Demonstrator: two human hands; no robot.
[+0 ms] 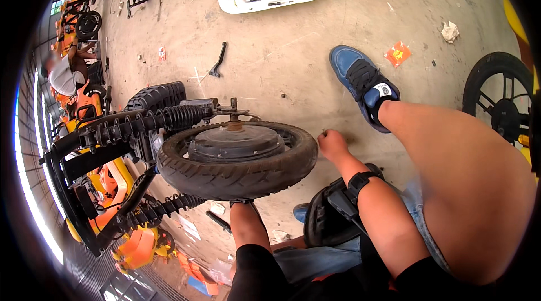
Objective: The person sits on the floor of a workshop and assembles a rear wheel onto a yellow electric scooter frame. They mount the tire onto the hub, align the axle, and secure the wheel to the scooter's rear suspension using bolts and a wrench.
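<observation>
A scooter wheel [242, 180] with a black tyre and a dusty hub motor [236, 144] lies nearly flat in front of me, still joined to a black frame with coil-spring shock absorbers [149, 123]. An axle with a rusty nut [235, 124] sticks up from the hub. My left forearm [248, 225] reaches under the near side of the tyre, which hides that hand and its fingers. Just right of the tyre, my right hand [333, 146] is closed, its fingertips pinched together. Whatever sits between them is too small to name.
A white tray [225, 5] of metal parts lies at the far side. A black lever [218, 60] rests on the floor. Another wheel [499, 95] stands at right, near my blue shoe [360, 84]. Orange scooters and a person [66, 78] are at left.
</observation>
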